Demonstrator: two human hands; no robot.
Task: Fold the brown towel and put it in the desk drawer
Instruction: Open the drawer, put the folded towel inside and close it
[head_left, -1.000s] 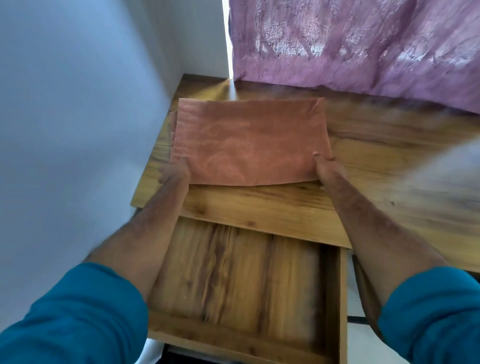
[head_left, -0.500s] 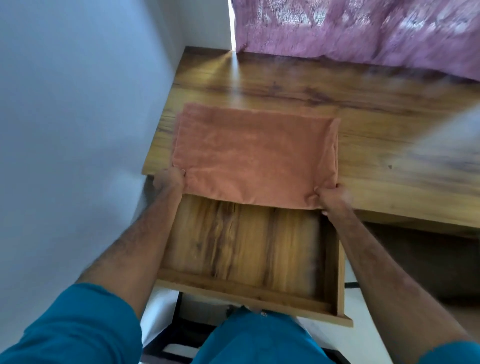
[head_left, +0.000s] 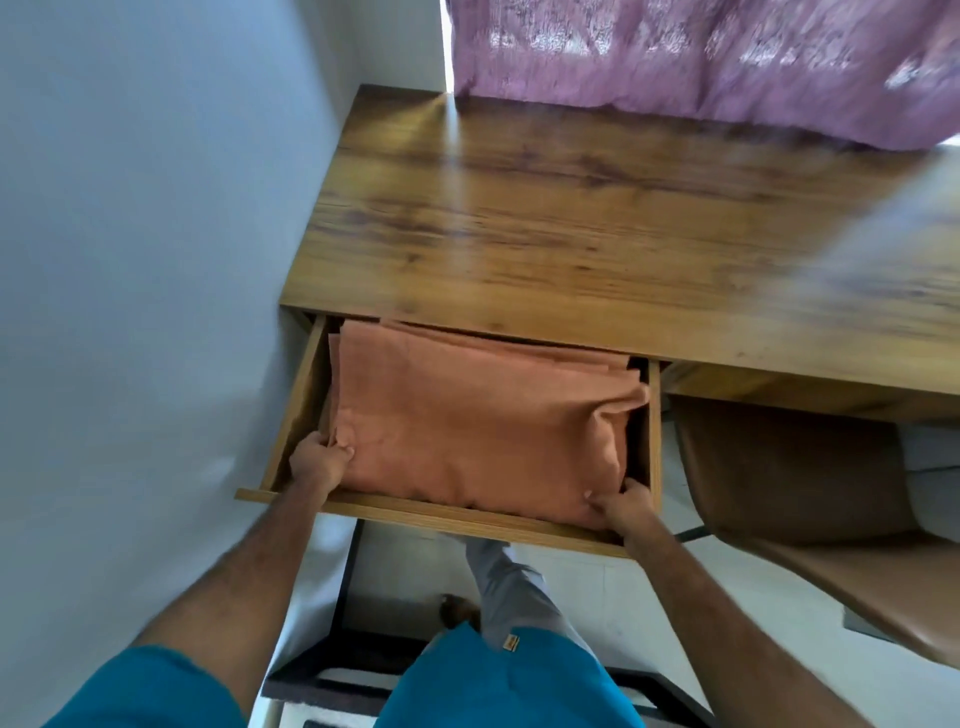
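The folded brown towel (head_left: 467, 421) lies inside the open wooden desk drawer (head_left: 447, 514), filling most of it, with its far edge under the desk top. My left hand (head_left: 318, 460) grips the towel's near left corner inside the drawer. At the near right corner my right hand (head_left: 621, 506) pinches the towel, which is bunched up there against the drawer's right wall.
The wooden desk top (head_left: 571, 234) stretches away above the drawer. A grey wall (head_left: 156, 260) runs close on the left. A purple curtain (head_left: 701, 62) hangs behind the desk. A brown chair (head_left: 810, 478) stands to the right of the drawer.
The towel has come off the desk top and down into the drawer, both hands moving with it toward me. The view has tilted down.
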